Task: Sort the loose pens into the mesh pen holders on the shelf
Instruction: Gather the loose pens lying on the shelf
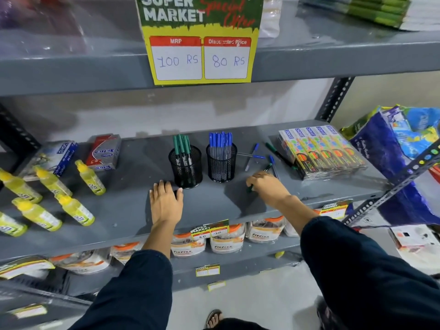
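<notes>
Two black mesh pen holders stand mid-shelf. The left holder (185, 166) has green-capped pens, the right holder (221, 163) blue-capped pens. Loose pens lie to the right: blue pens (252, 155), another blue pen (272, 163) and a green pen (277, 152) by the boxes. My left hand (165, 201) lies flat on the shelf, fingers apart, just in front of the left holder. My right hand (266, 185) is closed around a green pen (249, 188); its end sticks out at the left of the fist, its tip past the fingers.
Yellow glue bottles (51, 201) lie at the left, with boxes (104, 151) behind them. A stack of colour-pencil boxes (323, 151) sits at the right, bags (404, 144) beyond. A price sign (201, 44) hangs from the upper shelf. Jars (226, 239) fill the lower shelf.
</notes>
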Tool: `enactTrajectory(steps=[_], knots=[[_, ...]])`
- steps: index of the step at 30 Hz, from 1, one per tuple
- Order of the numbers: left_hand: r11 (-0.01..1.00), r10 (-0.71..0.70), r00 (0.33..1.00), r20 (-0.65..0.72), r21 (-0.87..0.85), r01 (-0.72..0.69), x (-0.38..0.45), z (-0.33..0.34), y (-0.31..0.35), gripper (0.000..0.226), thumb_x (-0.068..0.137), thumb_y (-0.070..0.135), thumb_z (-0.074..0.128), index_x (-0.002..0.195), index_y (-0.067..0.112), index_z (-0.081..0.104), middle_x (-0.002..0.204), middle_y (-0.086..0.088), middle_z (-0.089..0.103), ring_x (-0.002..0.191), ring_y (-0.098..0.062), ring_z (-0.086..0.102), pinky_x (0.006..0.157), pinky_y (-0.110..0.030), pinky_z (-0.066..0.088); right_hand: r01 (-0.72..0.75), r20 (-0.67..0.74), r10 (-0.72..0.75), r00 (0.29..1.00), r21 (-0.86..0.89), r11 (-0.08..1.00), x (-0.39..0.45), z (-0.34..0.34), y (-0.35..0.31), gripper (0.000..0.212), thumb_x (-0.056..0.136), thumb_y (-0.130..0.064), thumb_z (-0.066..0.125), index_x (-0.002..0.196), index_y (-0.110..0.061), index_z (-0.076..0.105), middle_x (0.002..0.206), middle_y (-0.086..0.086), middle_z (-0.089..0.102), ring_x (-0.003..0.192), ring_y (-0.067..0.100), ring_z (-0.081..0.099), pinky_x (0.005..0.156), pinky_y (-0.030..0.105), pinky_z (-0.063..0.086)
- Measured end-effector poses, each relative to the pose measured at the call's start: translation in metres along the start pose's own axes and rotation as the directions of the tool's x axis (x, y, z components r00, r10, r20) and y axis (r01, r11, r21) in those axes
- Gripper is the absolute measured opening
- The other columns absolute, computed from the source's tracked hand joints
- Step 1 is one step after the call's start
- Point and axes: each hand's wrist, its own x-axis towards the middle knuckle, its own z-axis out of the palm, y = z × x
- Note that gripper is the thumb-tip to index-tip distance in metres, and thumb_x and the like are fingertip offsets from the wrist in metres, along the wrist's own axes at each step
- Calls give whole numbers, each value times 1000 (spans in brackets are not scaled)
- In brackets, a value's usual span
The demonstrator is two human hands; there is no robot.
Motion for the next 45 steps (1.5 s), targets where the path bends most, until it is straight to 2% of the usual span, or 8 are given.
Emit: enactTrajectory(steps=[10, 15, 21, 28, 32, 38, 41, 45], knots=[[1000, 6, 1000, 0, 8, -6, 0, 1, -1, 51, 96, 33, 36, 134, -1, 36, 146, -23, 35, 138, -37, 26, 117, -47, 17, 15, -349, 86, 933, 276, 961, 4, -48, -34, 19, 92, -4, 55, 110, 1, 60, 97, 23, 72, 86, 39, 66, 68, 40, 50], [1000, 0, 1000, -1, -14, 0, 0, 1, 0, 49, 96, 32, 37, 134, 0, 36, 146, -23, 34, 138, -37, 24, 117, -47, 15, 193, -575, 289, 766, 634, 749, 25, -100, -69, 26, 90, -3, 57, 115, -8, 57, 92, 8, 73, 63, 18, 65, 59, 24, 51], [996, -16, 1000, -9, -91, 15, -1, 0, -2, 50, 95, 29, 38, 137, 2, 33, 148, -20, 33, 140, -35, 21, 118, -43, 13, 263, -474, 430, 769, 847, 463, 82, -113, -107, 37, 91, 4, 52, 121, -17, 55, 81, 5, 62, 70, 16, 58, 71, 28, 52], [993, -9, 1000, -6, -116, 8, 0, 1, -3, 49, 95, 31, 38, 135, 3, 34, 147, -19, 35, 139, -35, 23, 117, -45, 14, 95, -336, 296, 894, 788, 609, 116, -70, -133, 33, 92, 3, 49, 123, -9, 53, 83, 11, 63, 77, 24, 60, 80, 41, 54], [992, -18, 1000, -3, -129, 17, 1, 1, -4, 49, 95, 32, 38, 135, 4, 34, 146, -19, 36, 139, -35, 23, 117, -46, 13, 27, -257, 240, 936, 734, 679, 124, -49, -139, 36, 92, -4, 54, 128, -11, 52, 103, 16, 68, 93, 28, 65, 82, 28, 50], [993, -3, 1000, -21, -119, 1, 0, 0, -3, 48, 94, 30, 40, 133, 4, 35, 144, -19, 37, 137, -36, 25, 116, -47, 15, -7, -225, 181, 957, 608, 794, 131, -41, -139, 51, 91, -2, 55, 138, -15, 41, 134, 17, 45, 106, 32, 61, 102, 38, 48], [995, -5, 1000, -10, -104, 4, 2, 2, -4, 47, 94, 31, 40, 133, 4, 36, 144, -19, 37, 138, -36, 24, 116, -47, 14, 43, -329, 204, 922, 610, 791, 130, -46, -131, 52, 94, -8, 53, 142, -16, 34, 128, 15, 45, 88, 24, 60, 93, 31, 49], [999, -14, 1000, -12, -38, 13, 4, 3, -2, 49, 95, 33, 38, 133, 3, 36, 145, -20, 36, 138, -36, 25, 116, -46, 15, 14, -501, 471, 726, 696, 718, 120, -53, -87, 37, 94, -4, 48, 130, -10, 48, 117, 16, 52, 77, 21, 57, 81, 32, 50]])
